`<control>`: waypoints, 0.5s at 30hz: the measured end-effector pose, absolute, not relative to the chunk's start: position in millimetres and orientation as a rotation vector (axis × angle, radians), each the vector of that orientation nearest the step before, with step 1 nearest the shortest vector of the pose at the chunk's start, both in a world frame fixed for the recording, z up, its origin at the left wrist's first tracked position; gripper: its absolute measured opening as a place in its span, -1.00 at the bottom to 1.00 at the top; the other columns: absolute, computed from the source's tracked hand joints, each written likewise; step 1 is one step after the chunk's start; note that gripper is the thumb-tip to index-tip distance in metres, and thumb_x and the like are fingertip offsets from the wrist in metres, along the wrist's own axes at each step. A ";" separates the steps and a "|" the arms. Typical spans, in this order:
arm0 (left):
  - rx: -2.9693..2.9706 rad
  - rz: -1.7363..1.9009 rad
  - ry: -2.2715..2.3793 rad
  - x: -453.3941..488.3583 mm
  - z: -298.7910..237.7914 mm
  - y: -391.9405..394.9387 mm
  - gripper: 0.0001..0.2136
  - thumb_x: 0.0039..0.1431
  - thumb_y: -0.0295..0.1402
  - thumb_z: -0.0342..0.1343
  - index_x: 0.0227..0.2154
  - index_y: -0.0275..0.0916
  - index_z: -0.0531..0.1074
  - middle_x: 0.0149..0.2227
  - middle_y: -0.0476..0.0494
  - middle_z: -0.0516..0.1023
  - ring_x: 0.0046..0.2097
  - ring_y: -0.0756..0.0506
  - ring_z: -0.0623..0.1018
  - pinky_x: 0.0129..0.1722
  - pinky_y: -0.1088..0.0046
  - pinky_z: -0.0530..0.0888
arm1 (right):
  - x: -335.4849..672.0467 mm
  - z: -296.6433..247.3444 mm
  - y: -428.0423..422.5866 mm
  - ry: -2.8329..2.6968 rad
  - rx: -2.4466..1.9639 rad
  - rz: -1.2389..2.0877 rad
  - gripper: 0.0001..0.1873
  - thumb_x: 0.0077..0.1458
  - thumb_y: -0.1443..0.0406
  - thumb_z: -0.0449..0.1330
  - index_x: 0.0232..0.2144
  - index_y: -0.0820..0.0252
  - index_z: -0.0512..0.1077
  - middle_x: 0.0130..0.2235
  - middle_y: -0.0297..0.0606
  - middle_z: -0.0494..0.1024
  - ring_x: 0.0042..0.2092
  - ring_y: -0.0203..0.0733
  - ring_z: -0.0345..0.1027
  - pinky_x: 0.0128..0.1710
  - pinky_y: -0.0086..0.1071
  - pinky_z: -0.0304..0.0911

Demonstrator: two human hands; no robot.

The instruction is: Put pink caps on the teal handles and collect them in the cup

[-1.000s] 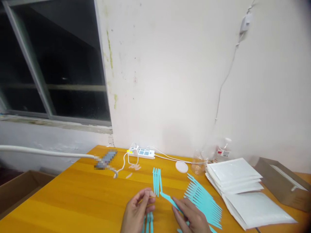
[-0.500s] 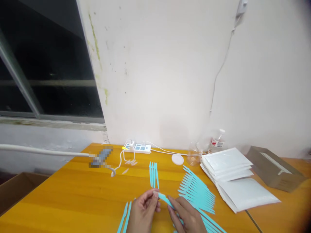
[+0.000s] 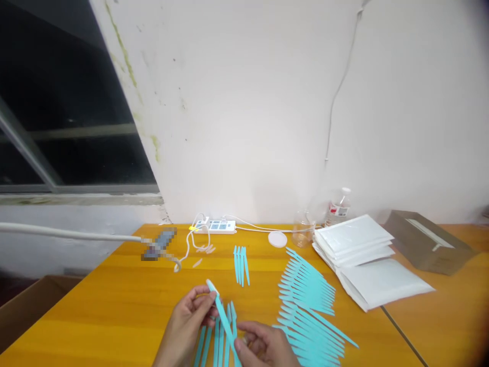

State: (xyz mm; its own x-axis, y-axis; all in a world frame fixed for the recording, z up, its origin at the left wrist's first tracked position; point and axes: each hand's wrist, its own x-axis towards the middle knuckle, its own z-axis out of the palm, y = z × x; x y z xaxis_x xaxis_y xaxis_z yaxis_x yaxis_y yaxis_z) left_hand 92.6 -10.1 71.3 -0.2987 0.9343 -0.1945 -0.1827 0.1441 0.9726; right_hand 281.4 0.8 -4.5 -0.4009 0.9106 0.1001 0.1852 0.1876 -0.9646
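A slim turquoise eyebrow razor [image 3: 223,315] slants between my hands, its narrow tip up and to the left. My left hand [image 3: 188,322] pinches it near the head, where a small pale piece shows. Thumb and fingers of my right hand [image 3: 267,342] close on its lower end. Beneath it, several similar razors [image 3: 206,346] lie side by side, partly hidden by my hands. Farther back is a small group of razors [image 3: 240,266]. To the right of my hands, many more razors [image 3: 311,285] spread in overlapping rows.
White padded envelopes [image 3: 355,242] are stacked at the right, beside an open cardboard box [image 3: 424,250]. A clear jar [image 3: 303,232], a round lid [image 3: 277,239], a bottle [image 3: 338,209] and a power strip [image 3: 221,227] line the wall. Small clear pieces [image 3: 206,249] lie near the white cable [image 3: 76,232].
My hands have moved left and down with the razor, which now stands more steeply. More of the razors in front of me show. The camera view has shifted slightly.
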 end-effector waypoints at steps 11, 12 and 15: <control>0.759 1.321 1.504 121.0 67.4 -1.0 -0.50 -0.03 -0.02 0.31 -0.14 -0.31 0.57 -0.22 -0.21 0.60 -0.25 -0.11 0.54 -0.34 0.46 0.50 | 317.0 17.7 12.8 -2.128 -0.961 0.691 -0.67 0.34 0.20 -0.05 -0.14 0.13 0.50 -0.37 -0.25 0.53 -0.35 -0.21 0.43 -0.34 -0.44 0.25; 0.768 1.301 1.503 120.2 67.1 -0.8 -0.49 -0.03 -0.02 0.31 -0.10 -0.30 0.56 -0.22 -0.19 0.60 -0.25 -0.10 0.54 -0.32 0.45 0.50 | 321.9 21.0 15.2 -2.139 -0.964 0.666 -0.68 0.35 0.22 -0.05 -0.08 0.13 0.48 -0.34 -0.23 0.54 -0.32 -0.20 0.44 -0.31 -0.44 0.27; 0.816 1.265 1.464 120.9 63.0 -0.3 -0.55 -0.02 -0.05 0.32 -0.18 -0.32 0.59 -0.34 -0.14 0.58 -0.33 -0.05 0.52 -0.30 0.48 0.50 | 336.0 35.6 25.7 -2.139 -0.983 0.665 -0.70 0.35 0.25 -0.03 -0.07 0.12 0.48 -0.30 -0.22 0.53 -0.29 -0.20 0.43 -0.29 -0.42 0.28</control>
